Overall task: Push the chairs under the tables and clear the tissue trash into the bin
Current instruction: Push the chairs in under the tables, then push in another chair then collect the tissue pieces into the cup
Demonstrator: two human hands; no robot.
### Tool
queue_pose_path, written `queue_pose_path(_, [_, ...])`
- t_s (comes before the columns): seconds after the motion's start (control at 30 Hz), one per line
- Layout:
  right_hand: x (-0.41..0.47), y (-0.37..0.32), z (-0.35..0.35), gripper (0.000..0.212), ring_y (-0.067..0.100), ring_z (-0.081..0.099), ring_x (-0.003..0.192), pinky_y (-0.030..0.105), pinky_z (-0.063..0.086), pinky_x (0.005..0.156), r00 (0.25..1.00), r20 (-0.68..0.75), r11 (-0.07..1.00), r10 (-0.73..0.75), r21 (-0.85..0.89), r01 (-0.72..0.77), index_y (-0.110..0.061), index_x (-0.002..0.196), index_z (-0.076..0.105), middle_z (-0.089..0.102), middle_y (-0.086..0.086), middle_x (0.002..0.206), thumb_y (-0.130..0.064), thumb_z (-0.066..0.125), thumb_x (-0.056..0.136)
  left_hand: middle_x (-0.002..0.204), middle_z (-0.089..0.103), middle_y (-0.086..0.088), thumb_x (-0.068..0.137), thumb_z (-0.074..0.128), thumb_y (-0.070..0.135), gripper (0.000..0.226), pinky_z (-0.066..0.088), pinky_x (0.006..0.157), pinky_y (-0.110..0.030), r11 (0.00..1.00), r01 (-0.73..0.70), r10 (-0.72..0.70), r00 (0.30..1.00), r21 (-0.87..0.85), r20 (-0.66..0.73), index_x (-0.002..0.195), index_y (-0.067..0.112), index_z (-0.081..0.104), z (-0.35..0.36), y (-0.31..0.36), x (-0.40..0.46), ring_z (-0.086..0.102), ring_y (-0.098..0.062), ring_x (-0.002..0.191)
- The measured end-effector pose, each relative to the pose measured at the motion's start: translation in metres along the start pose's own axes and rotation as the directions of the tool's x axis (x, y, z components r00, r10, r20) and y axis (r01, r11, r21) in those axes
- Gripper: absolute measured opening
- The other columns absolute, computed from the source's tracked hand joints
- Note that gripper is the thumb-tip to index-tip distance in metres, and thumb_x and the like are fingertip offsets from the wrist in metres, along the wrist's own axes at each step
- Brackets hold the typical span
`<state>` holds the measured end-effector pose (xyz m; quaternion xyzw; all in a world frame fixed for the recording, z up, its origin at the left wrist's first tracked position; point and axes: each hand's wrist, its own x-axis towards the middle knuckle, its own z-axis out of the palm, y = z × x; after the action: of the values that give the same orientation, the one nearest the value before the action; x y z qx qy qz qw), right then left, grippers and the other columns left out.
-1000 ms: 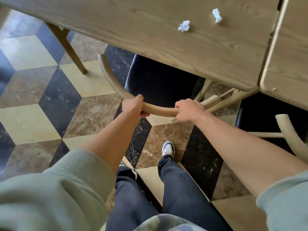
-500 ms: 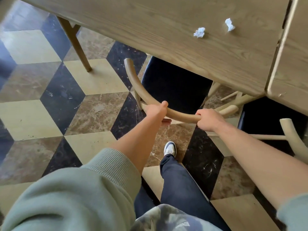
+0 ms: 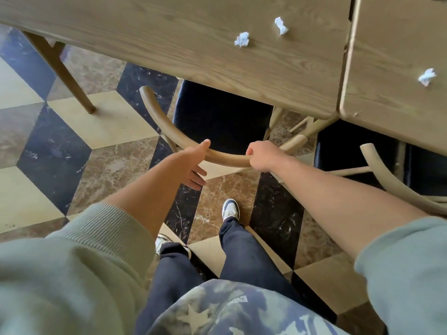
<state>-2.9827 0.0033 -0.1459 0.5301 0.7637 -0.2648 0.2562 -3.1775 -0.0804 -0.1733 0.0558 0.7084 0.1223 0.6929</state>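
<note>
Floor: cube-pattern marble tiles in cream, brown and black run under everything, with the person's dark trousers and trainers at the bottom of the head view.
Chair in hand: curved pale-wood backrest rail of a dark-seated chair; its dark seat sits partly under the table edge just beyond the grip, the rail itself clear of the tabletop.
Right hand: the right hand is fisted round the rail, clamped on it.
Left hand: the left hand has thumb on top of the rail and fingers spread loose below it, opened rather than wrapped; looks like contact more than a hold.
Table: long oak-grain wooden table lies straight ahead of both hands, with a second matching wooden table butted up beyond the right hand.
Second chair: another pale-wood, dark-seated chair stands outside the right forearm, its seat half under the second table.
Tissues: three crumpled white tissue scraps, two on the long table beyond the right hand, one on the second table; none touched.
Bin: not in view.
Progress: early, I'd say. This chair looks nearly tucked, the neighbour may want a nudge, and all the tissue clearing is left.
</note>
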Motion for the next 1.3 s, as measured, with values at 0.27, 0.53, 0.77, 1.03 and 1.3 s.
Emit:
queue_pose_path(0.27, [0.017, -0.128, -0.015, 0.047, 0.028, 0.056, 0.123, 0.044, 0.049, 0.100, 0.976, -0.034, 0.971, -0.213, 0.105, 0.216, -0.015, 0.142, 0.050, 0.057, 0.010, 0.137, -0.029, 0.055, 0.097, 0.117, 0.070, -0.021, 0.106, 0.050, 0.041, 0.048, 0.061, 0.081, -0.049, 0.971, -0.233, 0.238, 0.952, 0.048, -0.190, 0.126, -0.002, 0.060, -0.121, -0.019, -0.036, 0.070, -0.035, 0.096])
queue_pose_path(0.53, [0.011, -0.364, -0.006, 0.048, 0.035, 0.053, 0.123, 0.043, 0.046, 0.102, 0.910, -0.016, 0.907, -0.413, -0.091, 0.411, -0.011, 0.137, 0.051, 0.051, 0.015, 0.138, -0.034, 0.056, 0.094, 0.117, 0.070, -0.023, 0.104, 0.056, 0.030, 0.028, 0.059, 0.091, -0.054, 0.944, -0.320, 0.271, 0.891, -0.081, -0.365, 0.113, 0.005, 0.064, -0.327, -0.098, -0.111, 0.071, -0.041, 0.098])
queue_pose_path(0.77, [0.008, -0.588, 0.002, 0.041, 0.032, 0.055, 0.125, 0.036, 0.044, 0.099, 0.755, 0.062, 0.738, -0.653, -0.173, 0.653, -0.012, 0.131, 0.062, 0.061, 0.011, 0.137, -0.027, 0.057, 0.094, 0.106, 0.067, -0.022, 0.104, 0.051, 0.023, 0.025, 0.058, 0.076, -0.043, 0.926, -0.361, 0.237, 0.789, -0.116, -0.567, 0.112, 0.003, 0.064, -0.506, -0.186, -0.149, 0.066, -0.035, 0.089])
queue_pose_path(1.03, [0.128, -0.788, -0.003, 0.026, 0.032, 0.062, 0.106, 0.036, 0.050, 0.084, 0.666, 0.154, 0.641, -0.730, -0.183, 0.745, -0.010, 0.115, 0.066, 0.068, 0.013, 0.119, -0.023, 0.057, 0.095, 0.110, 0.068, -0.021, 0.107, 0.049, 0.022, 0.026, 0.060, 0.088, -0.051, 0.935, -0.322, 0.182, 0.796, -0.148, -0.578, 0.116, 0.003, 0.064, -0.686, -0.169, -0.114, 0.070, -0.040, 0.100])
queue_pose_path(1.3, [0.235, -0.975, -0.079, 0.028, 0.029, 0.062, 0.109, 0.038, 0.052, 0.092, 0.641, 0.248, 0.643, -0.727, -0.082, 0.761, -0.008, 0.114, 0.068, 0.068, 0.010, 0.120, -0.021, 0.054, 0.094, 0.106, 0.070, -0.014, 0.105, 0.054, 0.028, 0.020, 0.061, 0.084, -0.048, 0.950, -0.192, -0.001, 0.787, -0.246, -0.617, 0.112, 0.010, 0.061, -0.883, -0.093, -0.119, 0.071, -0.031, 0.091])
